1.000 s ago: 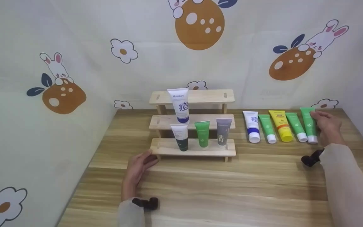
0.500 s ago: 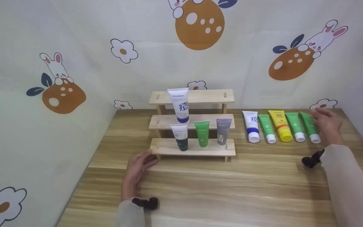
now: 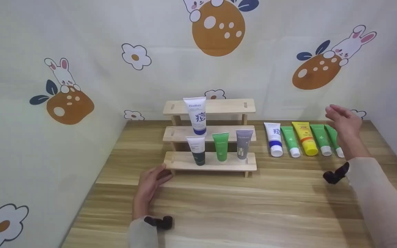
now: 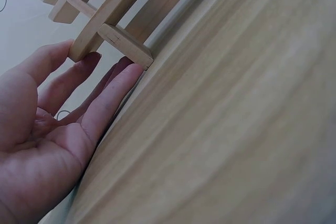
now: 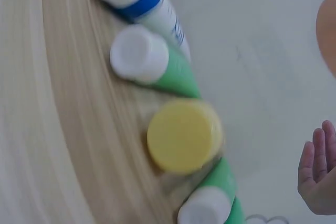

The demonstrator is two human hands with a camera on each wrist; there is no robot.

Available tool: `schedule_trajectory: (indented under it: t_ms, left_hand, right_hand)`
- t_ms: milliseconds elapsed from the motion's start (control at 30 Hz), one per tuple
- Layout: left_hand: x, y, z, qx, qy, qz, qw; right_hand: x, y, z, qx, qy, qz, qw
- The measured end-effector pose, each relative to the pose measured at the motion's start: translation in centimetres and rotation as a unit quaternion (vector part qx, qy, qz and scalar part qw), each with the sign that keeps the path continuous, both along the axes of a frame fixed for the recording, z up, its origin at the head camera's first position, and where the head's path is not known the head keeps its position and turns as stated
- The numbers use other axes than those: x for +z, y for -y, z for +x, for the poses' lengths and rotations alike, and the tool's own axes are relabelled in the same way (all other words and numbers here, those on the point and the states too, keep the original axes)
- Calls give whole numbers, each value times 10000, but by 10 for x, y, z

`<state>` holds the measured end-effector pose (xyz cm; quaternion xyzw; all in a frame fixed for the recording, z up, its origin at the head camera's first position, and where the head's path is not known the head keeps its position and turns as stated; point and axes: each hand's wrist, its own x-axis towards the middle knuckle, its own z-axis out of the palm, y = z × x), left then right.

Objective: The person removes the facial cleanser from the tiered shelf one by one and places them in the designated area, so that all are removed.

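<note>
My left hand grips the left end of the bottom plank of a three-step wooden display rack. In the left wrist view, the thumb lies on the plank and fingers reach underneath beside the leg. My right hand is raised above the right end of a row of lying tubes, holding nothing, its fingers loosely bent. That row has a white-and-blue tube, a green tube, a yellow tube, and two more green tubes, the outermost green tube partly hidden by the hand.
Upright on the bottom step stand a white-and-dark-green tube, a green tube and a grey tube. A taller white-and-blue tube stands on the middle step. A printed cloth wall rises behind the wooden table.
My right hand has let go of the outermost green tube, which slid and turned slightly, and has lifted up and leftward. My left hand keeps its place on the rack.
</note>
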<state>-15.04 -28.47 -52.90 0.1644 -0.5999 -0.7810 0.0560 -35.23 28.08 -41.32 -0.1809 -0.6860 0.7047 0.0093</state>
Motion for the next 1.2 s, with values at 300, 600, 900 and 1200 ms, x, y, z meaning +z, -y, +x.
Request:
schedule_trajectory:
  t_ms: [300, 600, 900, 1200]
  left_hand:
    - [-1, -1, 1, 68, 97, -76, 9999]
    - [2, -2, -1, 6, 171, -220, 9996]
    - [3, -2, 0, -13, 124, -207, 9997]
    - [-1, 0, 1, -29, -64, -75, 9999]
  right_hand:
    - [27, 51, 15, 388, -866, -101, 9954]
    - [45, 97, 34, 1117, -1540, 598, 9799]
    - [68, 142, 57, 1829, -1829, 447, 9649]
    - [93, 191, 75, 2689, -2002, 724, 9393]
